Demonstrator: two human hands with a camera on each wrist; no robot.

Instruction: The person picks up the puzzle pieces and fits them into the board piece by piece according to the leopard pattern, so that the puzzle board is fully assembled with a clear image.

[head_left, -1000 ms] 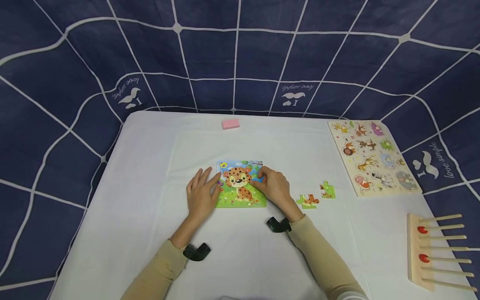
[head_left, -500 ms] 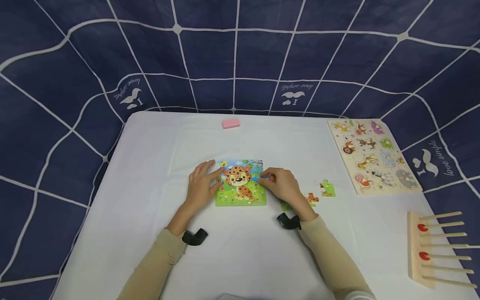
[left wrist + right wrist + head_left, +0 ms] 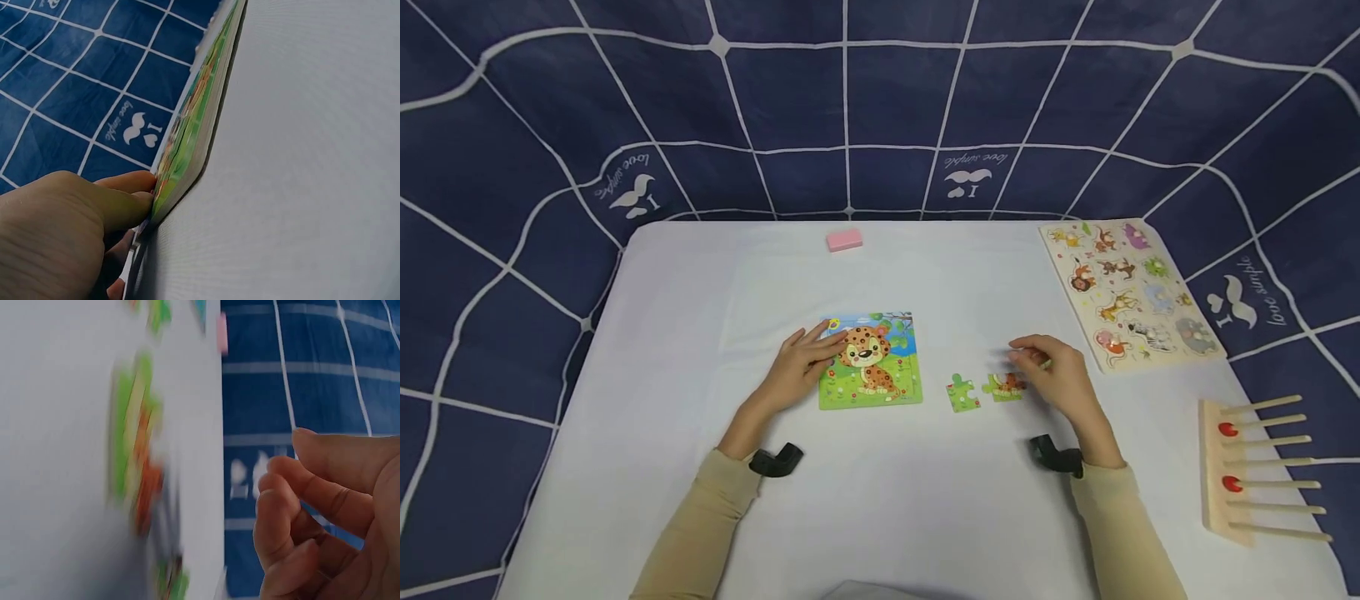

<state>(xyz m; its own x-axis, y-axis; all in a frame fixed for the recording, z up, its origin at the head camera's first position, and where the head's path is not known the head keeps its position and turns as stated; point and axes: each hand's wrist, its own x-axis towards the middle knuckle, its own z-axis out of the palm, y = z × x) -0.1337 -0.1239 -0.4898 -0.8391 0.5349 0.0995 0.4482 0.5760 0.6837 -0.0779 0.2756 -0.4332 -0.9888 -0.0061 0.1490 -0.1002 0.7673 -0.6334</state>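
A leopard jigsaw puzzle (image 3: 880, 379) lies in its flat board on the table. My left hand (image 3: 801, 362) rests at its left side in the head view, fingertips over the upper left part. In the left wrist view the left thumb (image 3: 128, 209) touches the board's edge. My right hand (image 3: 1060, 375) is off the puzzle, above the loose pieces, its fingers loosely bent. The right wrist view shows nothing between its thumb and fingers. Below and left of it lie a green puzzle piece (image 3: 962, 394) and a leopard-body piece (image 3: 1004, 387). A third piece (image 3: 172, 579) is mostly hidden by the hand in the head view.
A pink block (image 3: 845, 240) lies near the table's back edge. At the back right is a wooden animal peg puzzle (image 3: 1131, 304). A wooden rack with pegs (image 3: 1217, 475) lies at the right edge. A blue checked cloth hangs behind the table.
My right hand has moved right, from the puzzle's right edge to above the loose pieces, uncovering the green piece. The left hand stays at the puzzle. The head view has shifted slightly.
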